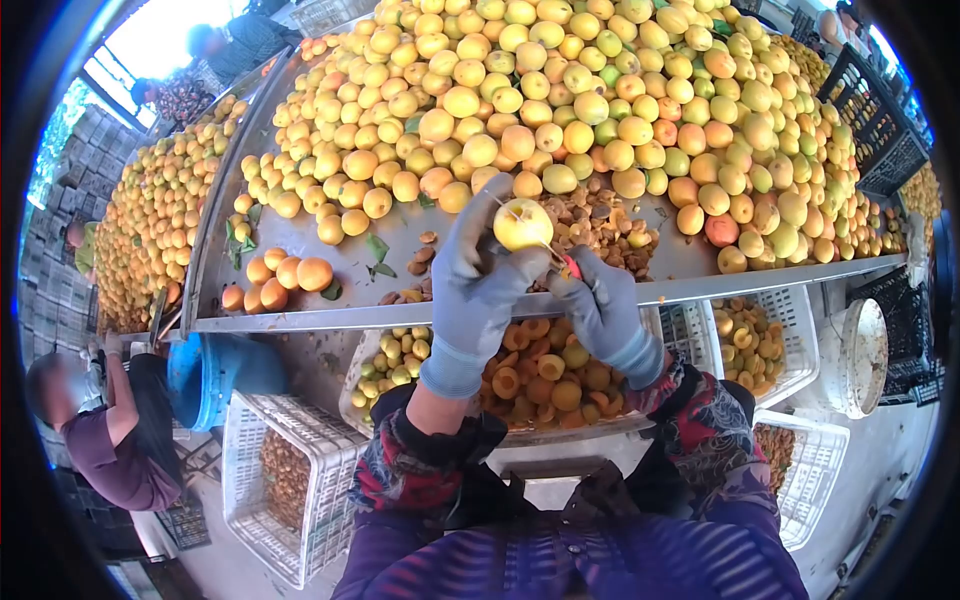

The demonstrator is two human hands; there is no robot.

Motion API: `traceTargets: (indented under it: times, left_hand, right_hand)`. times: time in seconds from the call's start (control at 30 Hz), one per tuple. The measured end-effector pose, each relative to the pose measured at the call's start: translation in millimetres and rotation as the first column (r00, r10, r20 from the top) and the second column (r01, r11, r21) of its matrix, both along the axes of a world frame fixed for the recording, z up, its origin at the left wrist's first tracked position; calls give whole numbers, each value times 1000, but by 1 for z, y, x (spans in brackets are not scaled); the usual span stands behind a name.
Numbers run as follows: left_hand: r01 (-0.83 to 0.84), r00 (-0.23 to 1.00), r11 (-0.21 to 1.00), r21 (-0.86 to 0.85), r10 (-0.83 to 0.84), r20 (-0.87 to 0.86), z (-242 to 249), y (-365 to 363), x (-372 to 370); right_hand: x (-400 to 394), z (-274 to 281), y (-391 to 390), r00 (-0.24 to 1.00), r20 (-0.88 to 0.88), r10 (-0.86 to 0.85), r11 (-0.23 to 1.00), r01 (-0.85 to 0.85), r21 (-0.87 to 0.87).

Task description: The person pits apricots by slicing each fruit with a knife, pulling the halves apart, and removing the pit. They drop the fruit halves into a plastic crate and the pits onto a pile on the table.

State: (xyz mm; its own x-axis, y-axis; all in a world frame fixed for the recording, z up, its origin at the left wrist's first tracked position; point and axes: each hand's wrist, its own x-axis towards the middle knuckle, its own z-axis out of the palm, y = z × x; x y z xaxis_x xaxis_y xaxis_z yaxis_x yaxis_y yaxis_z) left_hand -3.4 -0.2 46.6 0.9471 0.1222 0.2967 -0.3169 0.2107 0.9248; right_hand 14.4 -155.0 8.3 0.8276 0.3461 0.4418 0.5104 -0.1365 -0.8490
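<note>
The left hand, gloved, is curled round a yellow fruit at its one o'clock; the right hand, also gloved, pinches a red-handled tool at its eleven. The fruit looks light and fairly firm, its skin perhaps slick and easily bruised, best cupped round the sides, clear of the metal. Beyond, at twelve, lie brown pits, then the big fruit pile; at six, a crate of fruit halves. The tool's tip and some left fingertips are hard to make out; the lens rim cuts off the outer piles.
</note>
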Motion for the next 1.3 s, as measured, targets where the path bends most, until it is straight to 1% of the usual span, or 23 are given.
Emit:
traceTargets:
  times: [0.03, 0.07, 0.13, 0.17, 0.23, 0.27, 0.3, 0.33, 0.37, 0.4, 0.43, 0.6, 0.67, 0.77, 0.8, 0.87, 0.97, 1.1, 1.17, 1.2, 1.23, 1.27, 1.3]
  left_hand:
    - [56, 997, 974, -219, -67, -42, -1, -1, 0]
    - [58, 997, 974, -218, -69, -41, 1, -1, 0]
    - [170, 944, 832, -528, -290, -154, 9, -1, -2]
    - [168, 945, 831, -530, -289, -154, 5, 1, 0]
    - [144, 984, 968, -206, -163, -77, -3, 6, 4]
    - [145, 983, 968, -205, -164, -77, -1, 8, 4]
    - [47, 999, 995, 88, -48, 5, 5, 10, 3]
    - [-82, 992, 928, 362, 42, 118, 9, 11, 3]
    - [-85, 992, 928, 362, 45, 118, 9, 9, 2]
    - [-2, 1000, 996, 84, 0, 30, 8, 4, 1]
    - [62, 997, 976, -207, -71, -41, 8, 1, 0]
    - [14, 1000, 997, -79, -15, -20, 0, 6, 3]
    - [-11, 1000, 1000, -15, 11, -5, 1, 7, 4]
    - [-25, 997, 999, 21, 24, 67, -4, 9, 8]
    - [-11, 999, 1000, 5, 10, 53, -4, 9, 9]
    - [6, 999, 1000, -10, -6, 44, -3, 7, 8]
    - [39, 999, 998, -54, -39, 7, -2, 4, 9]
    - [-7, 1000, 985, -172, 9, 11, -5, 0, 13]
    - [-33, 999, 979, -200, 35, 8, -6, 3, 15]
    - [13, 1000, 961, -277, -10, 13, -8, 7, 17]
    - [62, 998, 934, -351, -57, 24, -9, 10, 19]
    - [24, 998, 986, -167, -14, 62, -9, 10, 17]
    - [35, 998, 985, -166, -25, 61, -9, 7, 17]
  right_hand:
    - [-1, 2, -1, 999, -46, -11, 1000, 10, -18]
    - [-1, 3, -1, 995, -92, -24, 999, 20, -37]
    - [-1, 4, -2, 998, -64, -28, 998, 25, -51]
    - [-1, 4, -3, 999, -37, -30, 998, 28, -64]
    - [0, -2, -3, 999, -51, -19, 998, 16, -55]
    - [1, -4, -3, 998, -59, -9, 999, 6, -43]
    - [1, -5, -3, 998, -59, -10, 999, 7, -42]
    - [2, -5, -3, 999, -32, -15, 998, 13, -58]
    - [2, -5, -2, 1000, -5, -17, 997, 16, -74]
    - [2, -4, -1, 1000, -4, -14, 997, 13, -73]
    - [1, -2, 1, 997, 53, -61, 992, 66, -103]
    - [-1, 0, 5, 985, 138, -101, 978, 124, -167]
    - [-6, -2, 7, 962, -252, 108, 989, -78, 125]
    - [-6, -4, 6, 863, -412, 291, 942, -183, 282]
    - [-8, -5, 6, 863, -412, 291, 942, -183, 283]
    - [-10, -5, 6, 770, -454, 447, 840, -188, 509]
    - [-11, 11, 3, 705, -538, 463, 862, -217, 458]
    - [-15, 8, 5, 730, -542, 417, 877, -167, 450]
    - [-16, 14, 2, 859, -453, 239, 886, -2, 463]
    - [-4, 10, -7, 858, -341, 383, 785, -108, 610]
    - [1, 15, -5, 859, -342, 382, 787, -108, 608]
    - [5, 22, -3, 877, -400, 264, 847, -13, 531]
    - [7, 27, -3, 883, -449, 137, 890, 90, 447]
